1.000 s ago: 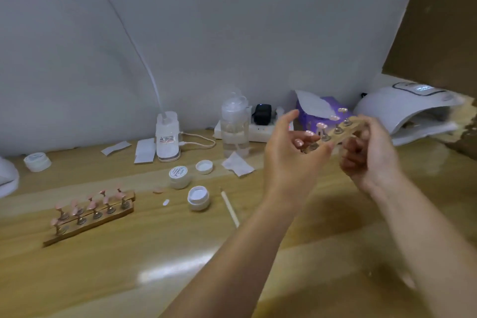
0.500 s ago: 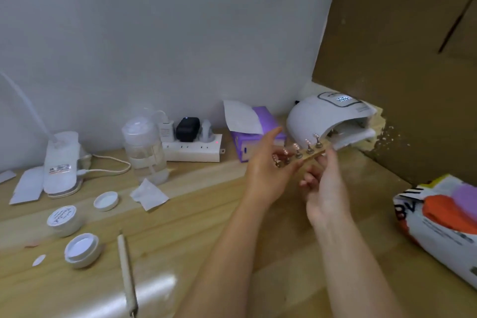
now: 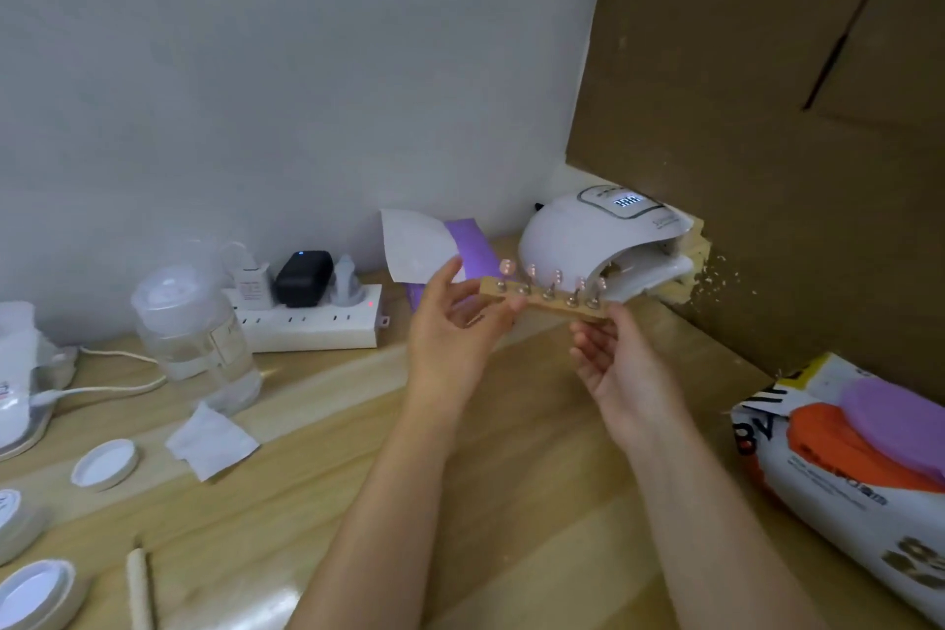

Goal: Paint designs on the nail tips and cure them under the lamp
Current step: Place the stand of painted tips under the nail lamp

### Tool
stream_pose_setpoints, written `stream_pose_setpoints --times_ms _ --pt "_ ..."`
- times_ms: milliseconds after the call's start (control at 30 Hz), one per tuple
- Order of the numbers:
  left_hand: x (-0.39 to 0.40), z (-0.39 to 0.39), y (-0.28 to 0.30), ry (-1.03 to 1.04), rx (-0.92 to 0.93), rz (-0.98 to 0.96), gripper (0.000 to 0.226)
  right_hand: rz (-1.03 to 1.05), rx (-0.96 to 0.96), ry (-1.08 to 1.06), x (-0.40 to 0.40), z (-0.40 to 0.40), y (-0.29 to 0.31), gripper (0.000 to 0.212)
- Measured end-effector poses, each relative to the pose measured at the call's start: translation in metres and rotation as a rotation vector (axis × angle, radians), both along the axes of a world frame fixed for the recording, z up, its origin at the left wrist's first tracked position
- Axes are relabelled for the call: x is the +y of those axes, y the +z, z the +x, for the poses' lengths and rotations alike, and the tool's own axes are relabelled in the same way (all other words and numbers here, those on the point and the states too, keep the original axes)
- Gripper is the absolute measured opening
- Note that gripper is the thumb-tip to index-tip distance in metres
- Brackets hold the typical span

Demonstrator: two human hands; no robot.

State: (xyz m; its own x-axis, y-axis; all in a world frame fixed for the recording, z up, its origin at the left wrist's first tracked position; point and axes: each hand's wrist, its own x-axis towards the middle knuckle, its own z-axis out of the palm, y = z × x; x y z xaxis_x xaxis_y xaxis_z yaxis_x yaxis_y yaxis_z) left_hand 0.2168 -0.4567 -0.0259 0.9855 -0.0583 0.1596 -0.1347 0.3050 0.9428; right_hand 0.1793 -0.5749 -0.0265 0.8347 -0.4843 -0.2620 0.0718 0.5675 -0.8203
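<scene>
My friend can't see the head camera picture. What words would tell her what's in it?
Two hands, the left hand and the right hand, hold a wooden strip of five pink nail tips on small stands just in front of the opening of a white curing lamp. Around them on the wooden table are a power strip, a clear bottle and small white jar lids.

We can read little: the lamp [image 3: 588, 240] at far right shows lit digits too blurred to read; the wipes pack [image 3: 844, 466] at near right bears large letters "BV".
</scene>
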Motion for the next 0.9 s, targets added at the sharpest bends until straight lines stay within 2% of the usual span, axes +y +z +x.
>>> stream_pose_setpoints --times_ms 67,133,367,667,800,900 --pt "-0.009 -0.003 -0.003 -0.139 0.158 -0.145 0.025 0.056 -0.040 -0.018 -0.005 0.003 0.003 0.021" --pt "-0.019 -0.007 -0.005 -0.270 0.236 -0.200 0.011 0.086 -0.088 -0.038 -0.009 0.007 0.005 0.021" --pt "-0.047 -0.007 -0.005 -0.303 0.250 -0.182 0.014 0.198 -0.131 -0.077 -0.010 0.013 -0.009 0.022" --pt "-0.092 -0.001 -0.004 -0.063 0.312 -0.154 0.014 0.128 -0.117 -0.090 -0.016 0.010 -0.012 0.023" --pt "-0.092 0.003 -0.006 -0.025 0.282 -0.152 0.014 -0.025 -0.047 -0.089 -0.023 0.012 -0.013 0.024" --pt "-0.081 0.007 -0.004 -0.076 0.283 -0.166 0.014 -0.246 0.016 -0.254 -0.034 0.021 -0.017 0.020"
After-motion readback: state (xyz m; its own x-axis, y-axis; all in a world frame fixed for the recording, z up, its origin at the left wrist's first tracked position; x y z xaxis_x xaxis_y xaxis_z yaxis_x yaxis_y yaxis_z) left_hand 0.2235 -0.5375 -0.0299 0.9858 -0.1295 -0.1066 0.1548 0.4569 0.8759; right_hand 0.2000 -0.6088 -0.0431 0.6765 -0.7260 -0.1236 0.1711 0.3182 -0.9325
